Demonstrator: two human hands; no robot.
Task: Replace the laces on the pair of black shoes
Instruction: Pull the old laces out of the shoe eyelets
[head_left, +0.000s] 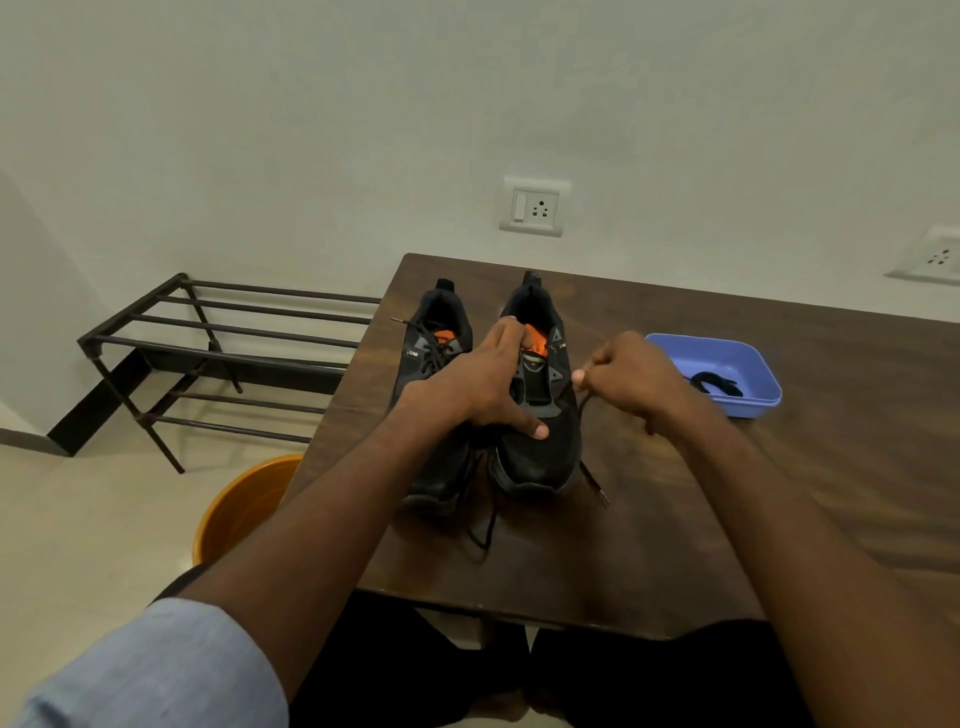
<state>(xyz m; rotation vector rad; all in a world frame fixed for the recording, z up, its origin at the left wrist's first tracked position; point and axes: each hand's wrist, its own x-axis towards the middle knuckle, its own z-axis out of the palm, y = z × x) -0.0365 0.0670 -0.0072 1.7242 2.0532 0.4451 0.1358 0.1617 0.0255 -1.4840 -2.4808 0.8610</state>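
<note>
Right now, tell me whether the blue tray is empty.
No, the blue tray on the table holds a black lace.

Left hand (483, 384) gripping right shoe (540, 415) mid-frame on tabletop (727, 519); right hand (631, 376) pinching black lace (589, 452) beside blue tray (748, 364).
</note>
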